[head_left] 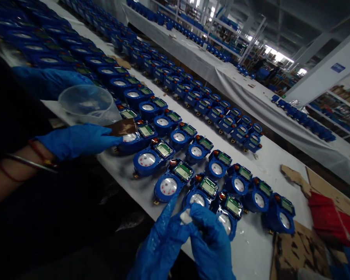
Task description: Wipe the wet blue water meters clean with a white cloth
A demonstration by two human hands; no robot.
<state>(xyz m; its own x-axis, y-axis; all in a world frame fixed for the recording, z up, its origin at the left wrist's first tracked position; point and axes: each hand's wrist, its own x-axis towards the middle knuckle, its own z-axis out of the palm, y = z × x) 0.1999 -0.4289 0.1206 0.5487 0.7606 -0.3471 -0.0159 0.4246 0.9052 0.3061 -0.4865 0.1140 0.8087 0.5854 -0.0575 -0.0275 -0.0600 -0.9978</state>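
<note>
Both my hands wear blue gloves and meet at the bottom edge of the view. My left hand (161, 241) and my right hand (211, 243) are closed together on a small white wad (186, 216), pinched between the fingertips. Just beyond them lie rows of blue water meters (198, 190) with round dials and green displays, on a long white-covered table (251, 249). The nearest meter (228, 213) sits right behind my right fingers.
At the left a co-worker's blue-gloved hand (76, 140) presses a brown piece (123, 127) on a meter, and the other hand holds a clear plastic cup (89, 105). Torn cardboard (297, 249) and red packets (329, 217) lie at the right. A second table (245, 89) carries more meters.
</note>
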